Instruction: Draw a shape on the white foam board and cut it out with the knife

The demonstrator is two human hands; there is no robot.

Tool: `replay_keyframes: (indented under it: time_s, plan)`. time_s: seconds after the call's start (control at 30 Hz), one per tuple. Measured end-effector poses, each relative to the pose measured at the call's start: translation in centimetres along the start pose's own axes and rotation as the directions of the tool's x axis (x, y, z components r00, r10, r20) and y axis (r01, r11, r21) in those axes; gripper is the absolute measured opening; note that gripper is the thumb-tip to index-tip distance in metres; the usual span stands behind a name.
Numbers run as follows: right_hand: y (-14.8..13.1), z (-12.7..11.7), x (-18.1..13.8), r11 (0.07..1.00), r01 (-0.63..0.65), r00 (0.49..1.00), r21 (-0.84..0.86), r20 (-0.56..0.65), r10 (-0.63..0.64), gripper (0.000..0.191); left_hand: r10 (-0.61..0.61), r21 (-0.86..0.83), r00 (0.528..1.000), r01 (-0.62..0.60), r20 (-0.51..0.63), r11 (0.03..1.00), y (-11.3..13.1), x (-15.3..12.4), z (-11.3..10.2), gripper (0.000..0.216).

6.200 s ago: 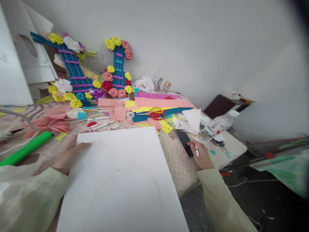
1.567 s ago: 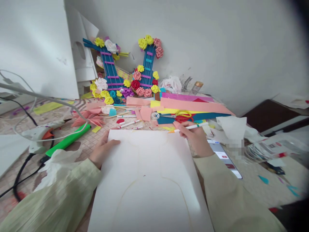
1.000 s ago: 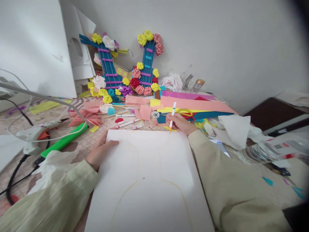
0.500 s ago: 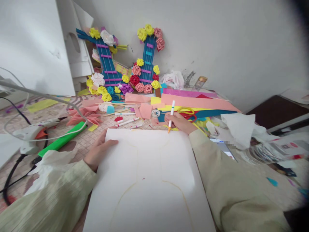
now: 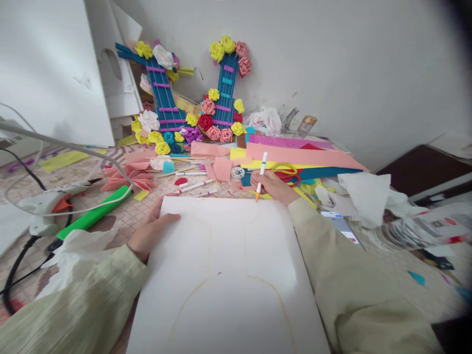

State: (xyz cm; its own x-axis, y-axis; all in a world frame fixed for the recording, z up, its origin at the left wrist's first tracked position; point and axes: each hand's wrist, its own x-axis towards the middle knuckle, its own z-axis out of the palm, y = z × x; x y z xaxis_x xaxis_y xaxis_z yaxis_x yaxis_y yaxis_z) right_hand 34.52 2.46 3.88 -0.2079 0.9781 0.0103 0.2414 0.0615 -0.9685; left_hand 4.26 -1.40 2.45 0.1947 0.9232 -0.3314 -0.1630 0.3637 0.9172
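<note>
Two grips on | left hand (image 5: 152,229) clasps white board (image 5: 229,312) by its side, likely for steadiness | right hand (image 5: 273,187) pinches marker (image 5: 262,173), orange tip down at far edge

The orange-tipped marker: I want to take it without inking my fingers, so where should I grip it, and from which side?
The marker is probably best pinched by the upper end of its white barrel, coming from above. The right hand holds it lower down, at a steep slant, orange tip down by the far edge of the white board, leaving that end free.
</note>
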Motion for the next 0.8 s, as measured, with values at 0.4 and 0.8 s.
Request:
replay_keyframes:
  time_s: [0.4, 0.8]
  plan:
    - [0.1, 0.1, 0.1, 0.999, 0.025, 0.999, 0.029, -0.032, -0.024, 0.033, -0.011, -0.009, 1.0, 0.011, -0.01, 1.0, 0.3, -0.2, 0.3, 0.064]
    - [-0.7, -0.8, -2.7, 0.964, 0.223, 0.924, 0.144, -0.346, -0.162, 0.032, -0.017, 0.004, 1.0, 0.017, -0.003, 1.0, -0.1, 0.2, -0.3, 0.065]
